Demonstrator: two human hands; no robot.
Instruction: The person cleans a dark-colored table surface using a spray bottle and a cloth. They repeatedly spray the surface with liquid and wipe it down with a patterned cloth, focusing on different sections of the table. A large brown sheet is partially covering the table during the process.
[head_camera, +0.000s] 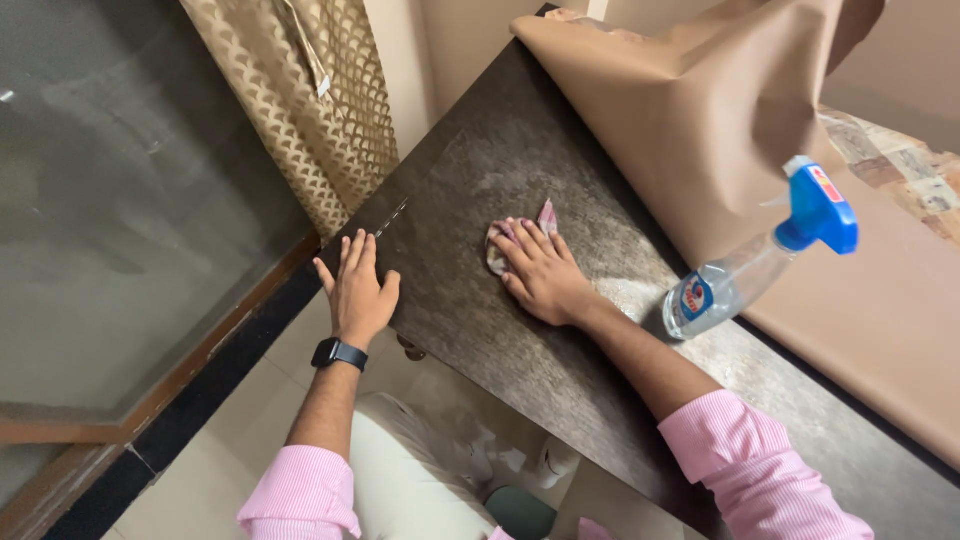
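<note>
My right hand (540, 272) presses flat on a small pinkish cloth (546, 215) on the dark brown tabletop (470, 170); only the cloth's edges show past my fingers. My left hand (357, 287) lies flat and open on the table's near corner, fingers apart, a black watch on its wrist. A clear spray bottle (740, 275) with a blue trigger head stands on the table just right of my right forearm. Both sleeves are pink.
A tan cover sheet (700, 110) is folded back over the table's far side. A gold patterned curtain (310, 100) hangs at the left beside a glass pane (120, 200). Below the table edge are my light trousers and the tiled floor.
</note>
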